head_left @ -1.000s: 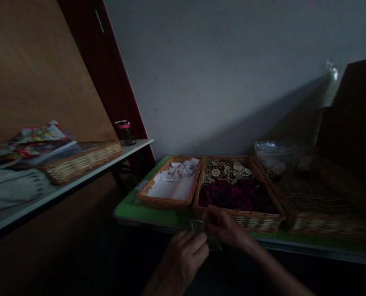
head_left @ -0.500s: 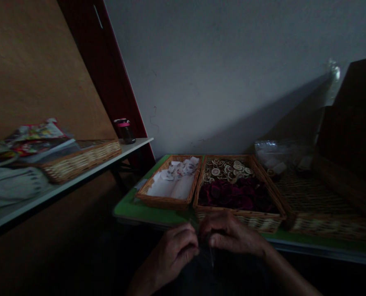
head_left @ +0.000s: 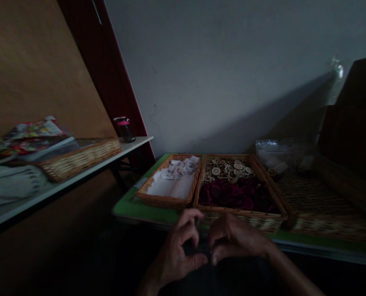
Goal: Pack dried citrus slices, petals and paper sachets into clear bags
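Observation:
My left hand (head_left: 183, 246) is in front of the baskets with its thumb and bent fingers apart. Close beside it, my right hand (head_left: 235, 240) has its fingers curled down toward the thumb. A thin clear piece of plastic, perhaps a bag, seems to be between the hands, but it is too dark and faint to make out well. Just beyond them stands a wicker basket holding pale dried fruit slices (head_left: 229, 169) and dark purple-red slices (head_left: 235, 194). To its left, a smaller wicker basket (head_left: 164, 201) holds small white packets (head_left: 183, 167) on a white lining.
The baskets stand on a green table (head_left: 140, 207) against a grey wall. At right, a wicker tray (head_left: 325, 224) holds filled clear bags (head_left: 272, 160). On the left shelf (head_left: 87, 168) are a long basket (head_left: 84, 160), a dark bottle (head_left: 126, 130) with a pink band and colourful packaging (head_left: 35, 135).
My left hand has opened, its thumb and fingers spreading from a pinch. My right hand has shifted slightly right, its fingers still curled. The clear plastic's hanging edge is harder to see.

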